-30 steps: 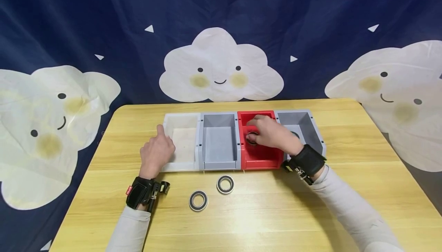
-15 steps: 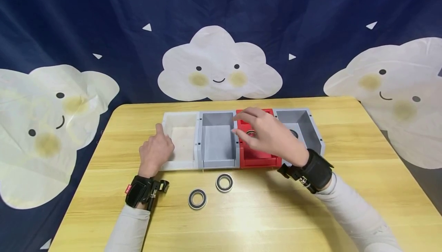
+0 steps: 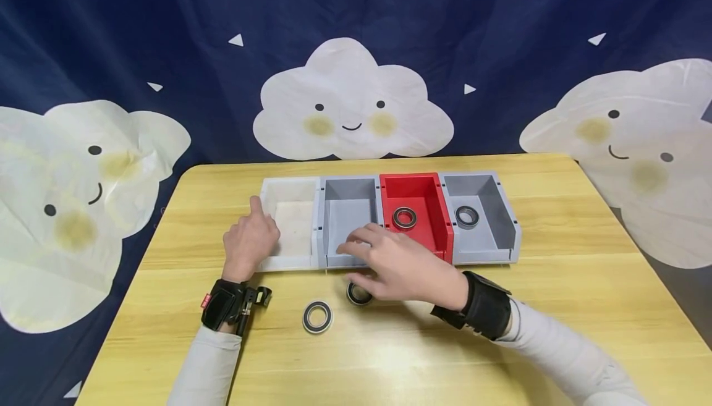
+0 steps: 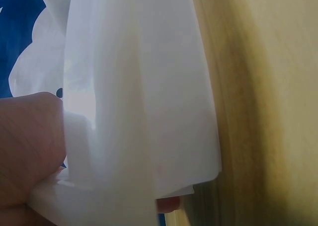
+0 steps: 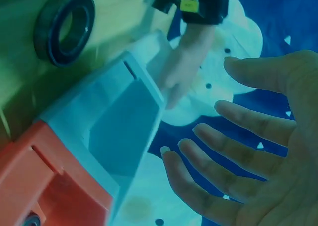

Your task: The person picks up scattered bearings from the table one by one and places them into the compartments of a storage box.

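My left hand (image 3: 250, 239) holds the side wall of the white bin (image 3: 267, 264) at the left end of the row. In the left wrist view the hand (image 4: 30, 146) lies against the bin wall (image 4: 179, 97), and a fingertip shows beyond its lower edge. My right hand (image 3: 400, 264) hovers, fingers spread, over the front of the left grey bin (image 3: 347, 208) and partly covers a bearing (image 3: 358, 296) on the table. The right wrist view shows this hand (image 5: 248, 146) holding nothing, apart from the bearing (image 5: 64, 30). Another bearing (image 3: 317, 317) lies nearer the front.
A red bin (image 3: 425, 233) holds one bearing (image 3: 404, 218). Beside it, the right grey bin (image 3: 484, 239) also holds a bearing (image 3: 466, 217). The bins stand side by side on a wooden table (image 3: 573, 282). Behind hangs a dark blue curtain (image 3: 500, 16) with clouds.
My right hand has left the bearing in the red bin and moved left and towards the front, above a bearing on the table. The left hand stays at the white bin.
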Demonstrator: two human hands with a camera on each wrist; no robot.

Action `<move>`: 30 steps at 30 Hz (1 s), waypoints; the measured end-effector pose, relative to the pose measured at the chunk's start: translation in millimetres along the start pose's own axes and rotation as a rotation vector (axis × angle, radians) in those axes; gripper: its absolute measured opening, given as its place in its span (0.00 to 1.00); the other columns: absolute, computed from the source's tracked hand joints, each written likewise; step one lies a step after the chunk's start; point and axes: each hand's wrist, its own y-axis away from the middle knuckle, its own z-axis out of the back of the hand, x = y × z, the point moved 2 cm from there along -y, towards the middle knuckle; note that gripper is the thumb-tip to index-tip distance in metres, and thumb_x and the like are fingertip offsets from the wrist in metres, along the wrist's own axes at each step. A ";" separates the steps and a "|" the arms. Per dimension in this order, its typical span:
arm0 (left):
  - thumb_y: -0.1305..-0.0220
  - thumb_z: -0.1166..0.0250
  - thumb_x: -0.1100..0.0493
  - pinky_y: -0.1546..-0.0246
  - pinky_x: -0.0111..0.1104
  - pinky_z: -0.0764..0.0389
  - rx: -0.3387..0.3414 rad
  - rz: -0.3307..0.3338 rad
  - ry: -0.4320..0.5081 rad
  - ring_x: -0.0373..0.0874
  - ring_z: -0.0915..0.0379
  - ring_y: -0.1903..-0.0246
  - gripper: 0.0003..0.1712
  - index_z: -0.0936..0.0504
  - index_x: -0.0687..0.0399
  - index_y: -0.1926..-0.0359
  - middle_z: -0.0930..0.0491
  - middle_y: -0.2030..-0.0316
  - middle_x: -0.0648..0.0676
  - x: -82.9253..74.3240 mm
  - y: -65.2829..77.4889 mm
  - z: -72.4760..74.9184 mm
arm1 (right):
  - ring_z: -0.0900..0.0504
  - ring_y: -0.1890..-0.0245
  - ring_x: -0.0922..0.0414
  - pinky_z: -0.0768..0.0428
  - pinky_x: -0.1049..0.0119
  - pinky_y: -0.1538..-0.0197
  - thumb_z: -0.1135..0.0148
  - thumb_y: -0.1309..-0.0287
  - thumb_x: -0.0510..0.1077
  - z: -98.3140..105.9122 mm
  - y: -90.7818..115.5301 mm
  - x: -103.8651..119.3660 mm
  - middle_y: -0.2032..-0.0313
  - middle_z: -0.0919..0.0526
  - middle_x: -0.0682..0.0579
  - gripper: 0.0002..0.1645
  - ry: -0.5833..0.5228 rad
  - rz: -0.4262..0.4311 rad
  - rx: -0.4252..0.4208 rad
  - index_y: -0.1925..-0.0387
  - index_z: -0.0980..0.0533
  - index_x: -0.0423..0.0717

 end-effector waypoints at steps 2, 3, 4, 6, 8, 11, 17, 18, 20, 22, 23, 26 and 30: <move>0.23 0.57 0.51 0.81 0.43 0.33 0.000 0.000 0.001 0.56 0.29 0.81 0.25 0.43 0.63 0.34 0.27 0.79 0.61 -0.3 -0.3 0.0 | 0.17 0.50 0.54 0.15 0.63 0.50 0.30 0.38 0.55 -4.0 0.2 1.8 0.51 0.14 0.50 0.24 -0.002 -0.009 0.028 0.44 0.18 0.49; 0.23 0.57 0.51 0.81 0.43 0.33 0.001 0.001 0.003 0.56 0.29 0.81 0.26 0.44 0.63 0.34 0.27 0.79 0.61 -0.5 -0.4 -0.1 | 0.17 0.50 0.54 0.15 0.63 0.51 0.31 0.38 0.56 -5.9 0.4 2.3 0.51 0.15 0.50 0.25 -0.002 -0.018 0.043 0.43 0.18 0.50; 0.23 0.57 0.51 0.81 0.43 0.33 0.002 0.001 0.002 0.56 0.29 0.81 0.26 0.44 0.63 0.34 0.27 0.79 0.61 -0.4 -0.5 -0.3 | 0.17 0.50 0.54 0.15 0.64 0.52 0.31 0.38 0.56 -7.7 0.7 3.0 0.51 0.15 0.50 0.25 -0.002 -0.023 0.056 0.43 0.19 0.50; 0.23 0.57 0.51 0.81 0.43 0.33 0.002 0.000 0.003 0.56 0.29 0.81 0.25 0.43 0.63 0.35 0.26 0.78 0.61 -0.6 -0.7 -0.7 | 0.17 0.50 0.55 0.15 0.63 0.53 0.32 0.37 0.56 -11.5 1.8 4.0 0.50 0.15 0.50 0.25 0.002 -0.028 0.079 0.42 0.19 0.51; 0.23 0.58 0.51 0.80 0.43 0.33 0.003 -0.002 0.004 0.56 0.28 0.81 0.25 0.43 0.62 0.35 0.26 0.78 0.61 -0.7 -1.0 -0.9 | 0.18 0.52 0.56 0.14 0.64 0.55 0.32 0.37 0.56 -15.4 2.9 5.0 0.51 0.15 0.51 0.25 0.004 -0.026 0.097 0.42 0.19 0.51; 0.23 0.58 0.51 0.80 0.44 0.32 0.001 -0.004 0.005 0.56 0.28 0.81 0.24 0.43 0.62 0.36 0.25 0.78 0.61 -1.0 -1.5 -0.6 | 0.18 0.53 0.56 0.15 0.64 0.57 0.31 0.38 0.55 -21.7 4.2 6.1 0.52 0.15 0.52 0.25 -0.001 -0.020 0.120 0.42 0.20 0.51; 0.23 0.58 0.51 0.80 0.45 0.32 0.014 0.003 0.007 0.57 0.27 0.79 0.24 0.43 0.63 0.36 0.24 0.76 0.63 -0.8 -1.8 0.0 | 0.17 0.53 0.57 0.15 0.64 0.56 0.31 0.37 0.55 -29.6 10.3 2.3 0.52 0.15 0.52 0.25 -0.031 -0.045 0.129 0.43 0.20 0.50; 0.23 0.59 0.51 0.80 0.45 0.32 0.015 0.002 0.009 0.57 0.27 0.79 0.24 0.43 0.63 0.36 0.24 0.76 0.63 -0.8 -1.9 -0.1 | 0.17 0.55 0.57 0.15 0.65 0.57 0.30 0.38 0.54 -29.7 12.4 -0.4 0.53 0.15 0.52 0.24 -0.038 -0.056 0.113 0.44 0.19 0.50; 0.23 0.59 0.51 0.79 0.45 0.32 0.013 0.002 0.009 0.57 0.27 0.79 0.24 0.43 0.63 0.36 0.24 0.76 0.63 -1.1 -1.7 -0.3 | 0.17 0.57 0.58 0.15 0.67 0.59 0.29 0.39 0.53 -27.7 17.8 -9.0 0.55 0.15 0.52 0.23 -0.046 -0.087 0.061 0.45 0.18 0.49; 0.23 0.59 0.51 0.79 0.45 0.31 0.009 0.003 0.006 0.57 0.27 0.79 0.24 0.43 0.62 0.36 0.24 0.76 0.63 -1.1 -1.7 -0.8 | 0.16 0.59 0.58 0.15 0.68 0.62 0.27 0.40 0.51 -23.6 24.6 -21.6 0.55 0.14 0.51 0.21 -0.043 -0.135 -0.003 0.47 0.17 0.48; 0.23 0.59 0.51 0.79 0.45 0.31 0.007 0.005 0.004 0.57 0.27 0.79 0.24 0.43 0.62 0.36 0.24 0.76 0.63 -0.9 -1.9 -1.0 | 0.16 0.59 0.57 0.15 0.67 0.62 0.27 0.40 0.50 -20.8 28.3 -29.3 0.55 0.14 0.50 0.21 -0.038 -0.162 -0.038 0.48 0.17 0.47; 0.23 0.59 0.50 0.79 0.46 0.31 0.008 0.006 0.002 0.58 0.27 0.79 0.24 0.43 0.62 0.36 0.24 0.76 0.63 -0.3 -2.6 -1.2 | 0.14 0.59 0.51 0.14 0.60 0.61 0.27 0.41 0.48 -10.3 43.8 -57.2 0.56 0.13 0.45 0.20 -0.005 -0.280 -0.146 0.50 0.16 0.43; 0.23 0.60 0.50 0.79 0.46 0.31 0.014 0.009 0.002 0.58 0.26 0.79 0.25 0.43 0.62 0.36 0.24 0.75 0.64 1.4 -2.3 -0.5 | 0.16 0.55 0.43 0.15 0.48 0.58 0.28 0.42 0.44 4.7 74.2 -100.1 0.56 0.14 0.40 0.19 0.054 -0.473 -0.284 0.52 0.17 0.38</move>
